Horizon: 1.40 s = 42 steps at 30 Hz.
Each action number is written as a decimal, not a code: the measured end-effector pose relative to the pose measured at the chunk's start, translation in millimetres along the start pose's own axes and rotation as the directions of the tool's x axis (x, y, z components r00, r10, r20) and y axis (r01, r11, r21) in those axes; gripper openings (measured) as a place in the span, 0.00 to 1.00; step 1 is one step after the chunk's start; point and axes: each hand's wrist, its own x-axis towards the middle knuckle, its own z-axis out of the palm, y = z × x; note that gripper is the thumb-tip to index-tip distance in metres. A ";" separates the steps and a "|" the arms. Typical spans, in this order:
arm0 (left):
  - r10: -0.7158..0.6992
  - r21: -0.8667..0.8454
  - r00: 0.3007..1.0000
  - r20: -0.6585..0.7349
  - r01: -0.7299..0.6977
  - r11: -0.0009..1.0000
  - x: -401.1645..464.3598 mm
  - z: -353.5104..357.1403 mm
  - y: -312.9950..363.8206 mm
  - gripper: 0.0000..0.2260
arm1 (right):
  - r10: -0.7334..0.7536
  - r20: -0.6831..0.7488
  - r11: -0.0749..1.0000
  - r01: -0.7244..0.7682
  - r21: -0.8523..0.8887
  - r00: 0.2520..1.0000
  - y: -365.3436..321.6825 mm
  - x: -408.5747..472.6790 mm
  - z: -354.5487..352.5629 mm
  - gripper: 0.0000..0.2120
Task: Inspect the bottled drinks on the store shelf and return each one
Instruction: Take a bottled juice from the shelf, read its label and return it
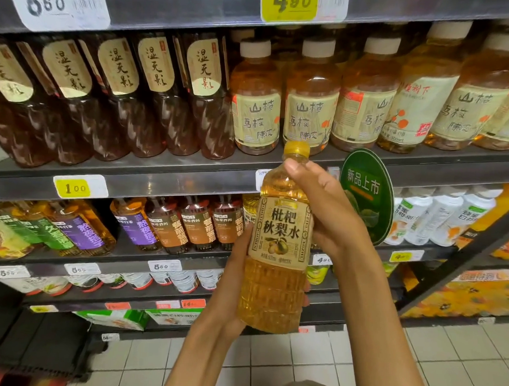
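Holding bottle (277, 252) upright | both hands: left (232, 282) low, right (322, 207) seemingly higher

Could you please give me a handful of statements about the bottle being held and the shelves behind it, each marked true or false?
1. Both hands hold one bottle of golden drink. True: the left hand grips its lower part and the right hand its upper part.
2. The held bottle has a white cap. False: its yellow cap matches the drink.
3. The held bottle is upright, label toward the camera. True.
4. The dark reddish bottles stand to the right of the white-capped amber bottles. False: they stand to the left.
5. The round green sign hangs on the shelf edge left of the held bottle. False: it is to the right, behind the right hand.
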 end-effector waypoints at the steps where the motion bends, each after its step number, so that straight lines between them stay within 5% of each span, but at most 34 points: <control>1: -0.004 -0.008 1.000 0.016 0.004 1.000 0.1 -0.4 -0.5 0.33 | -0.005 -0.003 1.000 0.005 0.005 1.000 1.2 -0.3 -0.8 0.19; 5: -0.006 0.009 1.000 0.025 0.006 1.000 1.3 -0.9 -0.5 0.35 | -0.041 -0.013 0.998 0.042 0.056 0.999 3.9 -0.2 -6.6 0.11; 10: -0.025 0.029 0.999 0.047 0.023 0.999 1.2 -4.4 1.9 0.29 | -0.025 -0.033 0.986 0.030 0.162 0.999 0.5 2.3 -9.4 0.25; 15: -0.094 -0.084 0.980 0.176 0.110 0.990 1.1 8.5 -4.9 0.32 | -0.026 0.001 0.918 0.023 0.395 1.000 6.5 6.5 -11.5 0.17; 18: -0.060 -0.099 0.989 0.135 0.074 0.992 0.6 5.9 -3.8 0.30 | 0.011 -0.035 0.945 0.001 0.326 0.999 9.5 9.4 -15.1 0.22; 21: 0.090 0.263 0.988 -0.127 -0.054 0.963 1.9 11.3 4.0 0.23 | 0.091 -0.105 0.995 -0.086 0.044 0.990 6.1 9.0 -17.1 0.15; 25: 0.219 0.571 0.952 -0.215 -0.059 0.819 5.1 13.6 8.6 0.23 | 0.066 -0.156 0.991 -0.083 -0.103 0.986 11.0 7.1 -10.5 0.25; 31: 0.192 0.467 0.962 -0.194 -0.082 0.881 1.5 6.0 2.5 0.21 | 0.038 -0.190 0.999 -0.037 0.008 0.981 11.6 2.8 -12.6 0.12; 37: 0.081 0.193 0.994 -0.077 -0.065 0.979 0.0 2.8 5.6 0.24 | 0.119 -0.151 0.967 -0.080 0.240 0.981 10.4 4.9 -13.5 0.25; 42: 0.186 0.371 0.971 -0.153 -0.118 0.921 -2.7 6.4 10.5 0.23 | 0.097 -0.117 0.977 -0.073 0.198 0.988 15.0 9.7 -16.6 0.24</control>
